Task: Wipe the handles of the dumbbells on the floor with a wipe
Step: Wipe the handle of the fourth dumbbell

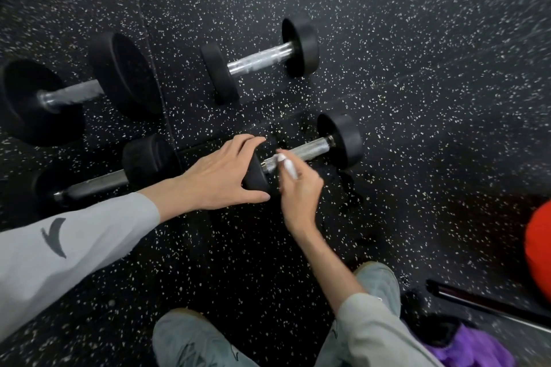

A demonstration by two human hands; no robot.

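Observation:
Several black dumbbells with silver handles lie on the speckled black floor. The nearest small dumbbell (313,147) lies in the middle. My left hand (222,176) grips its near black end from the left. My right hand (298,188) holds a folded white wipe (288,164) pressed against the near end of its knurled handle. Another small dumbbell (259,61) lies behind it, a large one (77,92) at the far left, and a long-handled one (98,182) passes under my left forearm.
My two grey shoes (190,340) stand at the bottom edge. At the right edge sits a red round object (539,250), with a black-and-silver bar (489,307) and a purple cloth (471,348) below it.

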